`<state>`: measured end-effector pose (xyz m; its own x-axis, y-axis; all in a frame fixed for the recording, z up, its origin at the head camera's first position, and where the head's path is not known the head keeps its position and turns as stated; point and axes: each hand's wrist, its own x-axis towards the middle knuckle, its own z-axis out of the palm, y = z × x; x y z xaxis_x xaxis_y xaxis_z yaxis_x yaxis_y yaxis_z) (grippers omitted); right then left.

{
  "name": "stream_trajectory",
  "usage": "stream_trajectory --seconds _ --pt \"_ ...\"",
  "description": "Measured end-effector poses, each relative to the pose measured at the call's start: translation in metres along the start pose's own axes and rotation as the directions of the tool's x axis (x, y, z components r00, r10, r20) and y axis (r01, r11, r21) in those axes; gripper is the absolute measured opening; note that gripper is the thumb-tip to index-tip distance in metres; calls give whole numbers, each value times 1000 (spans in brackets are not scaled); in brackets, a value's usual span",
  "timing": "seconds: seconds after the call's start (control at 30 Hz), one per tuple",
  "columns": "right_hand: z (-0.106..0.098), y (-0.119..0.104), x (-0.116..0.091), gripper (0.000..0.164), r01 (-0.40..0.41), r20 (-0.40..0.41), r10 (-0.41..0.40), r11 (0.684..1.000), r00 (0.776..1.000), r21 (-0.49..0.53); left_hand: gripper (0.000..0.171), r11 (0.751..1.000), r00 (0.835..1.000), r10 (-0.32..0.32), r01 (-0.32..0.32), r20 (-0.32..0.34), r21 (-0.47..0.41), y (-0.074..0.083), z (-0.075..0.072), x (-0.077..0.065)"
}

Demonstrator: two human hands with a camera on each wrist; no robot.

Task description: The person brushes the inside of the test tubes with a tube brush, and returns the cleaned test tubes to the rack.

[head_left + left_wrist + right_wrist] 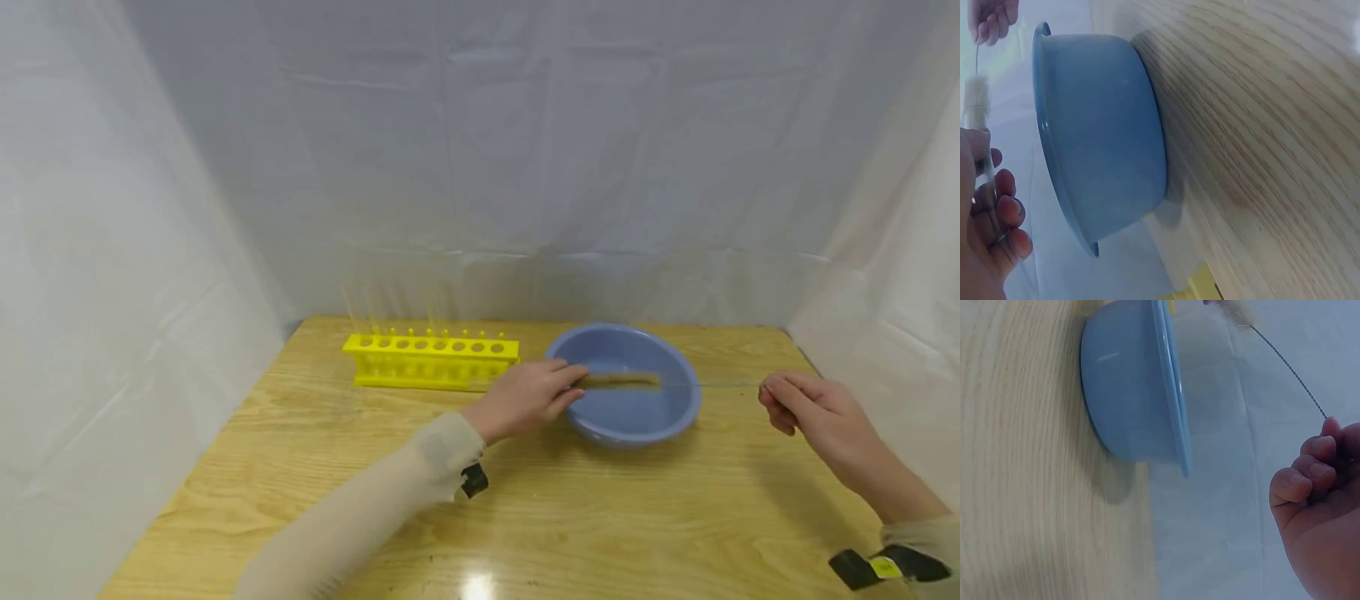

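My left hand (525,396) grips a clear glass test tube (975,117), holding it roughly level over the near-left part of a blue basin (622,438). A test tube brush (622,381) with pale brown bristles sticks out of the tube's mouth, partly inside it. Its thin twisted wire handle (1288,365) runs right, past the basin's rim, to my right hand (821,417), which pinches the wire end between thumb and curled fingers. Much of the tube is hidden behind the left fingers.
Left of the basin stands a yellow test tube rack (420,382) with a row of holes and pegs; faint clear tubes rise at its left end. A wooden table (570,517) carries everything, with white sheeting (487,167) behind and at both sides.
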<state>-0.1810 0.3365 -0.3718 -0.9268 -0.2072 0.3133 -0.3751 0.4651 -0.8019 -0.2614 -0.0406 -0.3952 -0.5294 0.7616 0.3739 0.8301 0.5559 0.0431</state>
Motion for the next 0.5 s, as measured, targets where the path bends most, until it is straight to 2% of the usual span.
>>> stream_trajectory --seconds 0.17,0.37,0.5 --pt "15 -6 9 29 15 -15 -15 1000 1000 -22 31 998 998 51 -49 -38 33 4 3 6" --pt "46 -12 22 31 17 -28 -18 999 999 -40 31 996 997 51 -46 -65 77 15 2 12" --pt "74 -17 31 32 11 39 -9 999 999 -48 33 993 996 70 -64 -59 94 24 1 19"
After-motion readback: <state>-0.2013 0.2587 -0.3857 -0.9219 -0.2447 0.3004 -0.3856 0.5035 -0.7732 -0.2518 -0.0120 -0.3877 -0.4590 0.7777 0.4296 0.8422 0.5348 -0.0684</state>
